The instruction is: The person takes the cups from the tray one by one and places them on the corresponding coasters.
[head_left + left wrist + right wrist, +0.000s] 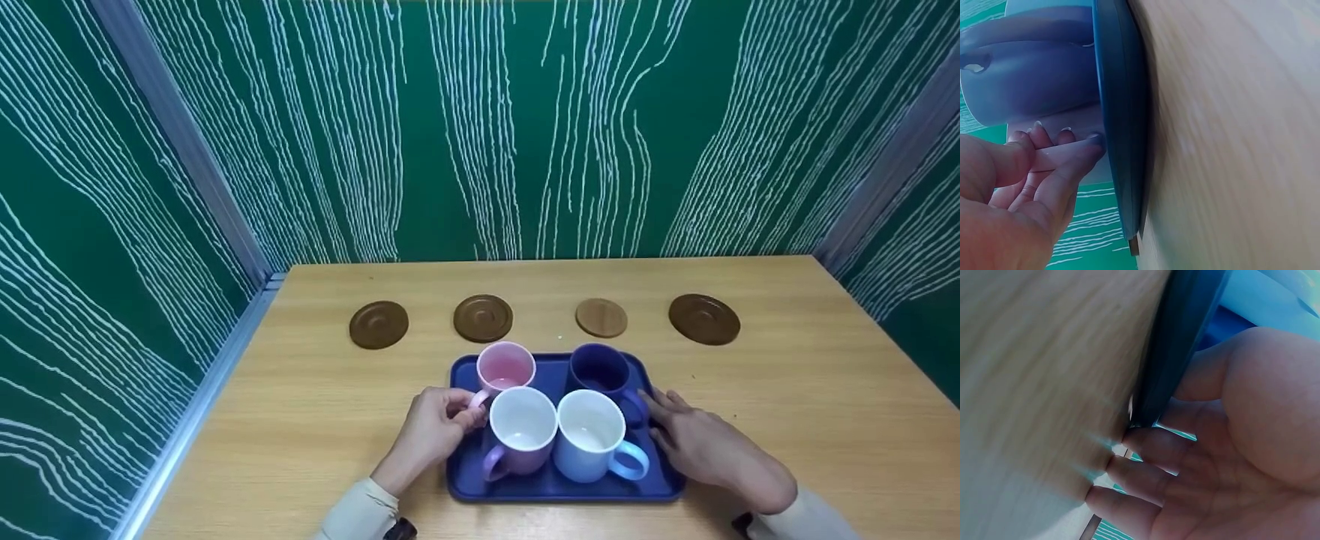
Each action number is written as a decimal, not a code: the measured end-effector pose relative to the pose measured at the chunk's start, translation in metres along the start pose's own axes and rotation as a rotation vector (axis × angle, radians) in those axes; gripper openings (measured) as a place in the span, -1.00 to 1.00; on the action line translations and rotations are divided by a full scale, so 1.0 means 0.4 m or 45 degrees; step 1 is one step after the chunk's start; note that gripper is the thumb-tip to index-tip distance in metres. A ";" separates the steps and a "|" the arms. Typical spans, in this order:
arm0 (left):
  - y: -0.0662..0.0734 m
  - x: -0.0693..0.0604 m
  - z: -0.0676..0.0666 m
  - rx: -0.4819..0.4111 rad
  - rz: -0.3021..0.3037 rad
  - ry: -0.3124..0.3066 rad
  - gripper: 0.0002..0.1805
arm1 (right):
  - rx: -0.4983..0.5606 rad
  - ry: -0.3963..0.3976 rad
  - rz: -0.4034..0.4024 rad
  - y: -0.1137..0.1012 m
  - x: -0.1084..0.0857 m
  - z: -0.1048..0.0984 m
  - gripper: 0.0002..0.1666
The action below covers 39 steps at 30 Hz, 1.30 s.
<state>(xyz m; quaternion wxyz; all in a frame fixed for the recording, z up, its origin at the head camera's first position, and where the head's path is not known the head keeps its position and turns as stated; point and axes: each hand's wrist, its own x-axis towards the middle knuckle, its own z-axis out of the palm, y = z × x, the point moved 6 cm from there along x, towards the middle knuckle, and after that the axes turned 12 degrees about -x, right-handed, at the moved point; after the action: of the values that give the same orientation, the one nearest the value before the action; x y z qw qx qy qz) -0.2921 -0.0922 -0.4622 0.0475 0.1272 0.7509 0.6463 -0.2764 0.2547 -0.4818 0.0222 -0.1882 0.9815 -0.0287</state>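
Observation:
My left hand (435, 424) holds the handle of a pink mug (506, 364), which stands at the far left of a dark blue tray (555, 493). In the left wrist view, thumb and fingers pinch the pale handle (1061, 154). My right hand (705, 442) lies at the tray's right edge, close to the handle of a navy mug (600, 366); whether it touches that handle I cannot tell. Its fingers (1134, 475) stretch out with tips at the tabletop. A purple mug (526, 457) and a light blue mug (581, 457) stand at the tray's front.
Beyond the tray, a row of round wooden coasters lies on the table (300, 405): two dark ones (379, 325) at left, a lighter one (601, 318), and a larger dark one (705, 319) at right. Green panels (465, 127) with white lines enclose the table.

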 end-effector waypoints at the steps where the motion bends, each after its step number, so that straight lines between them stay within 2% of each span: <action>1: 0.001 -0.001 0.000 -0.007 -0.003 0.001 -0.92 | 0.000 0.004 -0.001 0.000 0.000 0.000 -0.35; 9: 0.015 -0.006 -0.008 -0.073 -0.011 0.026 -0.91 | 0.028 0.048 -0.020 -0.001 -0.002 -0.002 -0.37; 15: 0.022 -0.009 -0.010 -0.087 -0.012 0.032 -0.89 | 0.030 0.010 -0.017 0.000 0.000 0.001 -0.36; 21: 0.044 -0.008 -0.016 -0.064 0.000 0.067 -0.85 | 0.021 -0.018 0.004 0.004 0.002 0.000 -0.35; 26: 0.060 -0.007 -0.036 -0.050 0.022 0.132 -0.87 | 0.022 -0.013 0.000 0.003 0.003 0.001 -0.35; 39: 0.125 -0.018 -0.124 -0.085 0.052 0.370 -0.85 | 0.011 0.035 -0.034 0.001 0.001 -0.004 -0.38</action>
<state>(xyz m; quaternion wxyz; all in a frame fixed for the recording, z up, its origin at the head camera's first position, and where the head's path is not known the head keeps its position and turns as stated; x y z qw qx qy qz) -0.2904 -0.1348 -0.4060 -0.0706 0.0460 0.7251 0.6834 -0.2771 0.2550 -0.4802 0.0093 -0.2008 0.9789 -0.0360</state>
